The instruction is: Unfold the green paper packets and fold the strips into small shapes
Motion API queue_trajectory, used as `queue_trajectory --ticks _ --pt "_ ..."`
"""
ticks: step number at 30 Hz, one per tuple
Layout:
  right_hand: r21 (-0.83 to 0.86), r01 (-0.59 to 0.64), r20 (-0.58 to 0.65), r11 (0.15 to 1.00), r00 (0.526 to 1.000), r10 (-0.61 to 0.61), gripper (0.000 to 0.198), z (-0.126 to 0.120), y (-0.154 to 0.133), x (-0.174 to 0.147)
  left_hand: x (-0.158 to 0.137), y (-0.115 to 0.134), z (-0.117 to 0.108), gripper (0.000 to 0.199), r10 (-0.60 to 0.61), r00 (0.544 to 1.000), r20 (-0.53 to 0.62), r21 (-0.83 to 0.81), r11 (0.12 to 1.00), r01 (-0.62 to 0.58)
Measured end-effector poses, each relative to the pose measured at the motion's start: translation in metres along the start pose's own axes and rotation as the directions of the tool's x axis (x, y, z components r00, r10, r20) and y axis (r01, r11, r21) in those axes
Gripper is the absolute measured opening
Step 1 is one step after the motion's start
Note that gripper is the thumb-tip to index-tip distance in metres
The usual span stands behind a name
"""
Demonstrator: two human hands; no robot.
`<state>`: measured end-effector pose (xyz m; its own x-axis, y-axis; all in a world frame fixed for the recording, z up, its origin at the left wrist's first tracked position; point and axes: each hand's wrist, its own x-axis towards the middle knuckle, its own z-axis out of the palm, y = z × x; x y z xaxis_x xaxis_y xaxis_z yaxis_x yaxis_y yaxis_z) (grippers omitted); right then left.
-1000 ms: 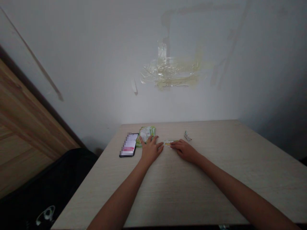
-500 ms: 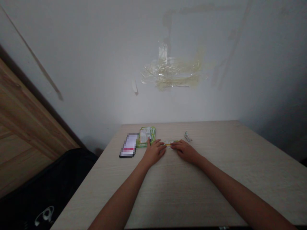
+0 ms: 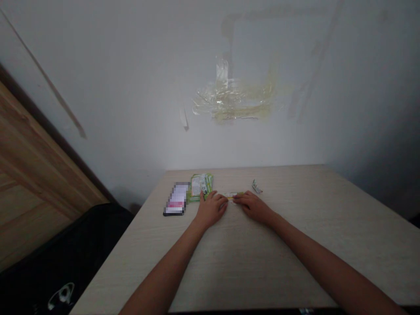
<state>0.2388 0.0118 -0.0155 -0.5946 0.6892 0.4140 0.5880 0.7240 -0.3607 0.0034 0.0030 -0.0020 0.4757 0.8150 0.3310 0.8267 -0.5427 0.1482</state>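
Observation:
A thin green-and-white wrapper [image 3: 233, 194] with a yellow strip lies flat on the table between my hands. My left hand [image 3: 212, 209] has its fingertips closed down on the near left end of the wrapper. At the right end, my right hand [image 3: 254, 205] pinches the wrapper between fingers and thumb. My fingers hide both ends of it. Beside my left hand rests a pile of similar green-and-white wrappers [image 3: 201, 184], partly covered by the fingers. A small folded or crumpled wrapper [image 3: 257, 187] sits just beyond my right hand.
A phone [image 3: 176, 199] with a blurred-out screen lies left of the pile. The pale wooden table [image 3: 262, 262] meets a wall [image 3: 131, 87] marked with clear tape [image 3: 229, 98]. Wooden boards [image 3: 29, 175] and a black bag or cloth [image 3: 65, 258] are at the left.
My left fingers have shifted slightly and drawn closer together on the wrapper. The right hand stays nearly in place, and the pile and phone have not moved.

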Motion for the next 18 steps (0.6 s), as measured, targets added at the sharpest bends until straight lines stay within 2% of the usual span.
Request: queue_trajectory --ticks 10,18 --pt "-0.003 0.002 -0.003 1.000 1.000 -0.002 0.049 -0.0005 -0.0001 0.0009 -0.0038 0.0073 0.0010 0.031 -0.056 0.997 0.050 0.004 0.998 0.056" --pt "-0.009 0.001 -0.008 1.000 1.000 -0.001 0.048 -0.0001 0.0004 0.0002 -0.0058 0.0090 -0.0024 0.031 -0.047 0.994 0.103 0.017 0.999 0.045"
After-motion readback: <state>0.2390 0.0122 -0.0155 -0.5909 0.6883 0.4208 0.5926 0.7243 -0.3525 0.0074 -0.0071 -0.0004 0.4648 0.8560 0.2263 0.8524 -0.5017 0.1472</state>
